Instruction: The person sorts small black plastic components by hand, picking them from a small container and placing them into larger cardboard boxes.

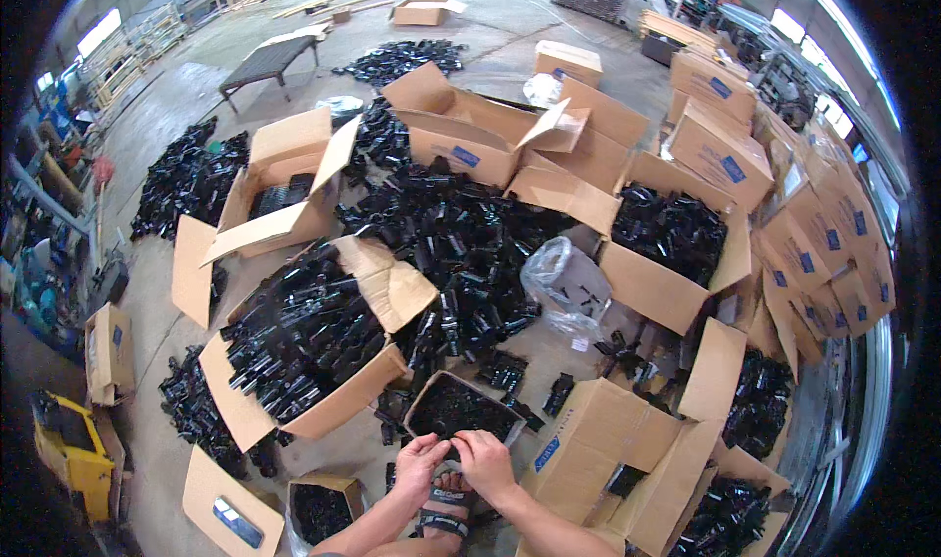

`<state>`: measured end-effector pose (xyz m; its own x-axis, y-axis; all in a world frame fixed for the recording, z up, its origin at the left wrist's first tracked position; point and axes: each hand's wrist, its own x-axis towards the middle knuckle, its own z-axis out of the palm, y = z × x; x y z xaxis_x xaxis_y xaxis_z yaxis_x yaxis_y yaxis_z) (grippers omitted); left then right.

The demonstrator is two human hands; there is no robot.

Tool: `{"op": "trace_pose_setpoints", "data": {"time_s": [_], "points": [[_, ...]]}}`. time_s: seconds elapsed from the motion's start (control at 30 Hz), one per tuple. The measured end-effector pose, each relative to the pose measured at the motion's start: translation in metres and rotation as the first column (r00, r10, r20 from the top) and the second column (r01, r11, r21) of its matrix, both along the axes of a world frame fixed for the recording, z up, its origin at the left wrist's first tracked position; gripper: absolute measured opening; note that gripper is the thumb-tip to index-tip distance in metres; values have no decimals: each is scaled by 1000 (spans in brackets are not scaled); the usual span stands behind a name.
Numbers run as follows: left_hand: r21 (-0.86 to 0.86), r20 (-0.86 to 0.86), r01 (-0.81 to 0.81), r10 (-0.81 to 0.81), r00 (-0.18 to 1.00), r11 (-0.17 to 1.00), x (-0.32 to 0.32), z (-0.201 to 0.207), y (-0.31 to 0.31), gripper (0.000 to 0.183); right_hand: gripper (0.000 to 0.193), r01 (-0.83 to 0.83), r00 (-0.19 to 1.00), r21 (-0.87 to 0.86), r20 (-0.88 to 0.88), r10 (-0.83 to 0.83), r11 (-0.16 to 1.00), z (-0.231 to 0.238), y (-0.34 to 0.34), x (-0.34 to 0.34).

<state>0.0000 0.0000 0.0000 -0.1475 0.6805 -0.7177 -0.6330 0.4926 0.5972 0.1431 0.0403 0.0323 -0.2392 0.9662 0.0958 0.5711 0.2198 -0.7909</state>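
Note:
My left hand (421,461) and my right hand (486,461) meet in front of me, fingertips pinched together. Something small and dark seems to sit between them, too small and covered to name. Just beyond my fingers stands a small open box (517,432) filled with small black pieces (459,408). Below my hands is my foot in a dark strapped sandal (448,520). Another small box (345,486) with a plastic liner, holding small black pieces, stands to the left of my left forearm.
A large carton (338,400) heaped with black parts stands at left, beside a loose pile (461,253) on the floor. A clear plastic bag (554,273) with small dark pieces lies right of it. More cartons (676,292) line the right. A phone (238,523) rests on a cardboard flap.

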Motion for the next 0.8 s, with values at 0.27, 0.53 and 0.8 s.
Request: {"op": "trace_pose_setpoints", "data": {"time_s": [0.27, 0.53, 0.8], "points": [[86, -34, -44, 47, 998, 995, -2, 7, 1, 32, 31, 17, 989, -165, 145, 8, 986, 8, 9, -9], [59, 13, 0, 0, 1000, 998, -1, -3, -4, 36, 21, -82, 988, -99, 122, 94, 992, 11, 7, 1], [23, 9, -6, 6, 1000, 1000, 1, -4, -12, 41, 25, -117, 993, -25, -4, 117, 993, 17, 3, -4]]}}
